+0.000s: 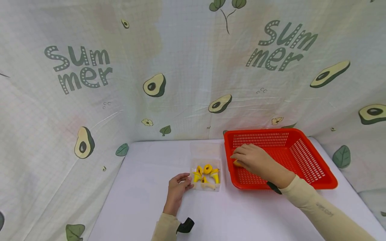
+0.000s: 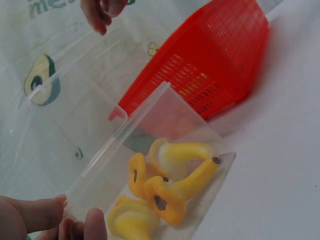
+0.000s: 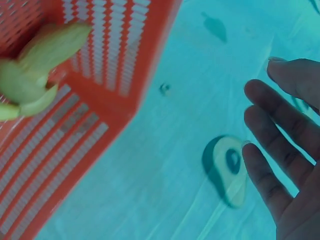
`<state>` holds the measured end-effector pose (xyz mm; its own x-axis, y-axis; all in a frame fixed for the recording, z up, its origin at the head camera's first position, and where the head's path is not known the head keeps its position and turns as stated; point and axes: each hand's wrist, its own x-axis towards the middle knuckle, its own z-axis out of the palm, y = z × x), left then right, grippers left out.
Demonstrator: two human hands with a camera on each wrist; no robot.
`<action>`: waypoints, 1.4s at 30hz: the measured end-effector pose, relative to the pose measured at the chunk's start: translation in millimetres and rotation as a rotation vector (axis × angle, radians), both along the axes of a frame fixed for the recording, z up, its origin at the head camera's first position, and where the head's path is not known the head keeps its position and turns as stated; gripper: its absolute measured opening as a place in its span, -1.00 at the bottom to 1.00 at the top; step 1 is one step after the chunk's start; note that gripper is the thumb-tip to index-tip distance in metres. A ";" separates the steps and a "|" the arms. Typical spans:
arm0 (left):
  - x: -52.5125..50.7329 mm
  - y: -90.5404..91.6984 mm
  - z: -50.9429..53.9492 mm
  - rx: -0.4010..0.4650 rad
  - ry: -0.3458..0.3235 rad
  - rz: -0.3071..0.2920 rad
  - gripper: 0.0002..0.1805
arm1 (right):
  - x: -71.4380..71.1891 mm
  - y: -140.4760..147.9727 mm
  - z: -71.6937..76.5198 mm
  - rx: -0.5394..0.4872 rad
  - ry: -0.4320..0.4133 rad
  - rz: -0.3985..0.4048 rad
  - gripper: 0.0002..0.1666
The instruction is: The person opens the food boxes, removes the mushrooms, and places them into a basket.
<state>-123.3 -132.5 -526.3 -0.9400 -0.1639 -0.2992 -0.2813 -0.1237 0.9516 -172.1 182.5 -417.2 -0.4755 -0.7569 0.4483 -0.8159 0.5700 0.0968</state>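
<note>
A clear plastic box (image 1: 217, 182) stands on the table with its transparent lid (image 1: 205, 149) folded back behind it. Several yellow, trumpet-shaped mushroom-like pieces (image 2: 170, 197) with dark spots lie inside. My left hand (image 1: 178, 189) is at the box's left side; in the left wrist view its thumb and fingers pinch the box's edge. Over the left part of a red basket (image 1: 325, 182) hovers my right hand (image 1: 256, 162), its fingers spread and empty in the right wrist view. Yellow pieces (image 3: 50, 55) lie in the basket, mostly hidden by that hand in the head view.
The basket, with slotted walls, stands just right of the box on a white-covered table (image 1: 144, 174). Behind and at the sides hangs a light curtain (image 1: 184, 67) printed with avocados and lettering. A black wrist strap (image 1: 185, 225) shows by the left sleeve.
</note>
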 end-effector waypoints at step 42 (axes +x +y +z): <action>0.2 0.4 2.8 0.017 0.010 -0.005 -0.61 | 21.7 -115.9 -65.4 0.036 -0.187 -0.190 -0.61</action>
